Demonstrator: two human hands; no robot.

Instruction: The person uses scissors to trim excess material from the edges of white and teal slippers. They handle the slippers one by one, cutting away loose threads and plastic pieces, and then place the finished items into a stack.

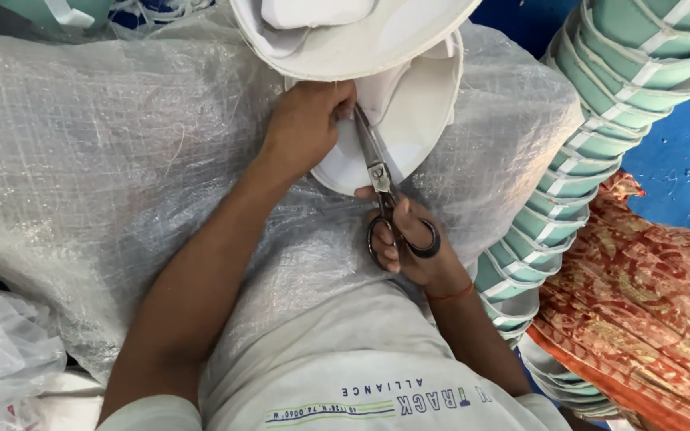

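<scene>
Woven plastic sack (pixel 105 152) covered the lap as a work surface. Left hand (pixel 305 128), fingers clamped on the rim of a white moulded cup piece (pixel 409 120), pinned it flat on the sack, apparently steadying it for the blades. Right hand (pixel 409 239), fingers closed through the scissors (pixel 378 179) handles, held blades against that rim; stacked green-and-white cups (pixel 592 152) curved alongside, beside patterned orange fabric (pixel 648 303).
</scene>
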